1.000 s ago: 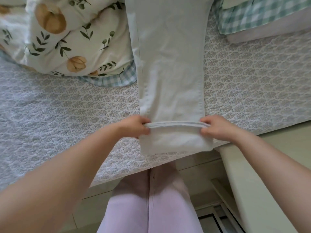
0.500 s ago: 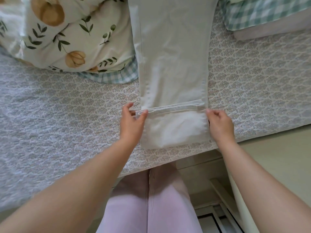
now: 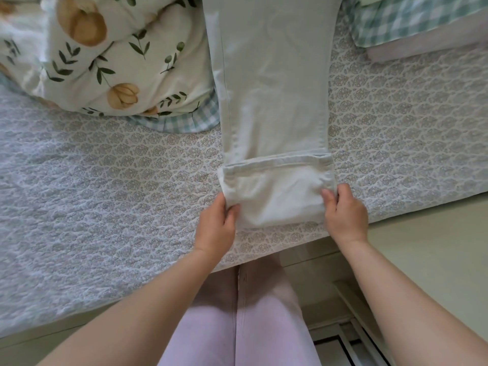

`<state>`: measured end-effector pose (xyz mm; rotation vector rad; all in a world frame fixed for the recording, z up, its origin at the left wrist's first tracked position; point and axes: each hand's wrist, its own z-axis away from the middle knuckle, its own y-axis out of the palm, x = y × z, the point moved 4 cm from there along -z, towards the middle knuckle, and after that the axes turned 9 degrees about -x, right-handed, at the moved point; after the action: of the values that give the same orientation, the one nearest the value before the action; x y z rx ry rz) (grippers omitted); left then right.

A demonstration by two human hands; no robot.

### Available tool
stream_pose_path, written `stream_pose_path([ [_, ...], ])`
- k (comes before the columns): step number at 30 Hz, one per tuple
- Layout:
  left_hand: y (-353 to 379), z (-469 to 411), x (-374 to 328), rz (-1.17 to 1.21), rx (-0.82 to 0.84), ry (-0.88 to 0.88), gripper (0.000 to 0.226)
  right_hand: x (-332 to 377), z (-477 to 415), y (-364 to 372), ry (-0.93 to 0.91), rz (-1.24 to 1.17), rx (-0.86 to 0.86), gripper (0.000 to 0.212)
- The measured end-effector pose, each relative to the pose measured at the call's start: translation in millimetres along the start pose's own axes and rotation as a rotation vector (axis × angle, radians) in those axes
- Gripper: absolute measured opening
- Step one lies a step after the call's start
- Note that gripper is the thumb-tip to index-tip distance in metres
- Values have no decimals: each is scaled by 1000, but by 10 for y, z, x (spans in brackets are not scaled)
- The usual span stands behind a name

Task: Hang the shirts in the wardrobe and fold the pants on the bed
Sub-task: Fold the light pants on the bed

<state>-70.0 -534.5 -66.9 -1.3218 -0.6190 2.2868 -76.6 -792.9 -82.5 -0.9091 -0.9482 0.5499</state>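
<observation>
1. Spreading across most of the view, the bed point(image 3: 79, 207) wears a pale quilted cover stitched in a repeating leaf-cluster pattern. Its near edge runs on a slant from lower left to right.
2. A puffy floral comforter point(image 3: 132, 62), cream with green sprigs and tan blooms and trimmed in green check, is bunched on the bed's far left.
3. The pants point(image 3: 274, 88), pale and nearly white, lie flat lengthwise down the middle of the bed, just beside the comforter. Their near end is turned back on itself into a folded band point(image 3: 277, 196) close to the bed's edge, with the hem seam lying across the legs.
4. A pale flat surface point(image 3: 435, 247) meets the bed on the right. I cannot tell what piece of furniture it is.
5. A green gingham cloth point(image 3: 412, 19) sits at the far right corner, over something pale.
6. The person's pink trousers point(image 3: 237, 326) show below, close against the bed frame.
7. The left hand point(image 3: 216, 228) grips the band's left edge, thumb on top and fingers curled beneath.
8. The right hand point(image 3: 346, 215) grips the right edge in the same way.
</observation>
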Motion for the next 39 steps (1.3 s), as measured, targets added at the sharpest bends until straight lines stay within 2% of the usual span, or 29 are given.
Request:
stream_pose_path([
  [3, -61, -85, -205, 31, -70, 193, 5, 66, -106, -78, 1, -71, -93, 26],
  [6, -24, -289, -276, 23, -69, 192, 6, 105, -244, -90, -9, -71, -114, 26],
  [8, 41, -436, -211, -62, -22, 112, 8, 94, -302, -20, 4, -7, -37, 29],
  [11, 133, -465, 3, -144, 76, -121, 23, 0, -313, 89, 75, 120, 92, 36],
  [14, 173, -226, 197, -62, 70, -241, 23, -82, -215, 85, 80, 184, 62, 33],
  [19, 232, 64, 353, -42, 44, -187, 13, -197, -40, 113, 37, 288, 62, 27],
  [24, 196, -3, 216, -279, 41, 74, 17, -180, -44, 117, 9, 286, 22, 27],
  [26, 181, -23, 192, -330, 33, 111, 21, -194, -33, 120, 14, 286, 3, 28],
  [28, 186, -48, 232, -382, 28, 4, 19, -203, -22, 141, 35, 316, 16, 28],
  [31, 206, -50, 246, -317, -31, -272, 27, -218, -35, 169, 98, 332, 25, 28],
  [33, 229, -59, 173, -262, -91, -316, 39, -213, -39, 157, 171, 265, -17, 29],
  [35, 190, -114, 61, -232, -235, -191, 50, -158, -50, 98, 204, 117, -128, 32],
  [36, 167, -154, -19, -256, -316, -48, 54, -109, -63, 52, 150, 76, -205, 35],
  [38, 203, -232, -209, -396, -341, 299, 55, 60, -85, -6, -95, 142, -306, 44],
  [39, 279, -260, -283, -515, -263, 450, 58, 161, -94, 13, -249, 198, -284, 48],
])
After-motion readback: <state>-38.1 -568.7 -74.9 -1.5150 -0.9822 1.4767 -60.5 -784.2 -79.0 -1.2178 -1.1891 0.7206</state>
